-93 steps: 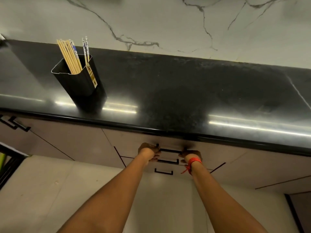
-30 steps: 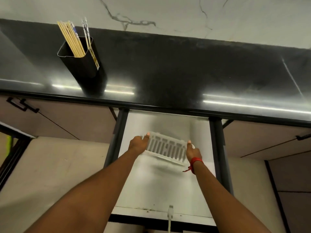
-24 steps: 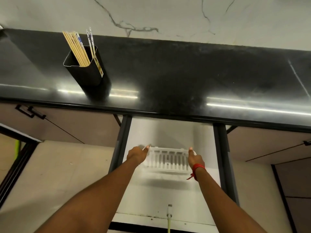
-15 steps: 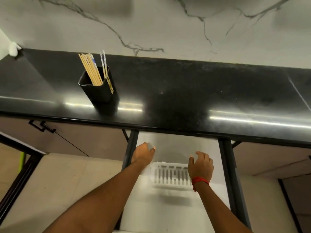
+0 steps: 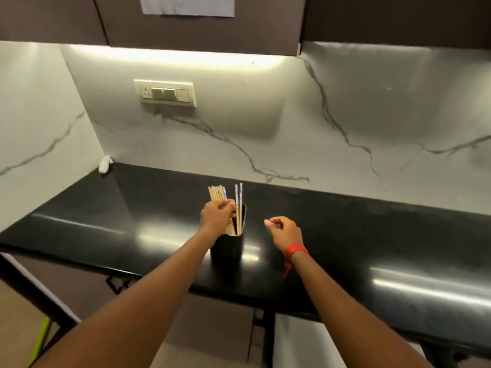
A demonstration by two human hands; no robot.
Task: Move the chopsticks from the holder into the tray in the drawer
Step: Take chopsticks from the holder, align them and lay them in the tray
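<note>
A black holder [image 5: 228, 247] stands on the black countertop [image 5: 372, 235], near its front edge. Several wooden chopsticks [image 5: 216, 193] and a white patterned pair [image 5: 239, 197] stick up out of it. My left hand [image 5: 216, 217] is closed around the wooden bundle just above the holder's rim. My right hand [image 5: 285, 231] hovers to the right of the holder, fingers loosely curled, holding nothing. A strip of the open drawer [image 5: 300, 341] shows white under the counter's edge; the tray inside it is out of sight.
A marble backsplash [image 5: 265, 134] with a switch plate [image 5: 166, 92] rises behind the counter. A small white object [image 5: 105, 164] lies in the back left corner. Dark wall cabinets hang above. Closed cabinet fronts [image 5: 212, 314] sit left of the drawer.
Both hands let go of the white tray in the drawer and rose to the counter. My left hand has closed on the wooden chopsticks. My view tilted up, away from the drawer.
</note>
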